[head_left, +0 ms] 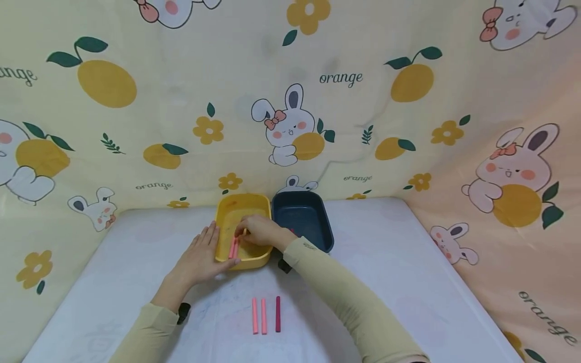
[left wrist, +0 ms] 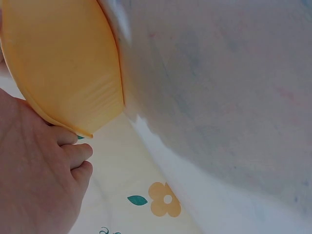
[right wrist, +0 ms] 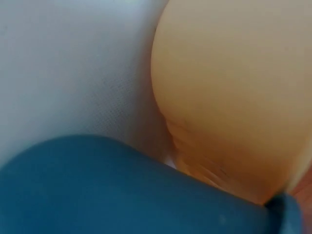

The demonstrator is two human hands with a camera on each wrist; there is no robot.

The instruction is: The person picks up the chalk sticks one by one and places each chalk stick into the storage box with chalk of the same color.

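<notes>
A yellow tray stands at the back of the table, with pink sticks like chalk or crayons lying in its front left part. My right hand reaches into it from the right, its curled fingers pinching the upper end of one pink stick. My left hand rests along the tray's left side, fingers extended and thumb across the front rim. In the left wrist view, fingers touch the tray's outer wall. The right wrist view shows only the tray walls, not what the right hand holds.
A dark blue tray stands against the yellow one on the right; a bit of red in it is partly hidden by my right wrist. Nearer the front lie two pink sticks and a dark red stick. A printed cloth hangs behind.
</notes>
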